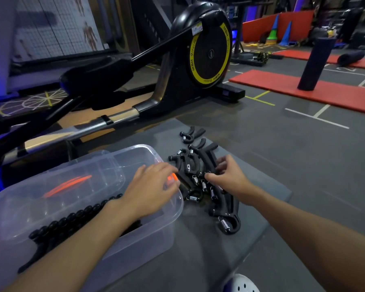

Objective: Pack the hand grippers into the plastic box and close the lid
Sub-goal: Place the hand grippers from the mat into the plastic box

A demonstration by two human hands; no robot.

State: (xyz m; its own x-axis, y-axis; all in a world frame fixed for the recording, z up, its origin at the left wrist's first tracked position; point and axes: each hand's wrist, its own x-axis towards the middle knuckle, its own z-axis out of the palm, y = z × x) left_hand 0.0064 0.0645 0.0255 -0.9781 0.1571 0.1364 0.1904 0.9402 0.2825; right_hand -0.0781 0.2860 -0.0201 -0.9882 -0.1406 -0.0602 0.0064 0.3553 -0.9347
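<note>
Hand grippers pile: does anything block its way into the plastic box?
Nothing lies between the pile and the plastic box. The left hand reaches over the box's open near part; the lid seems to cover its far part.

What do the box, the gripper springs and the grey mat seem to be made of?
Box: translucent glossy plastic; contents show through its walls. Springs: bright coiled metal, probably steel, glinting. Grey mat: matte, likely foam or rubber; its soft-looking rounded edge suggests padding.
</note>
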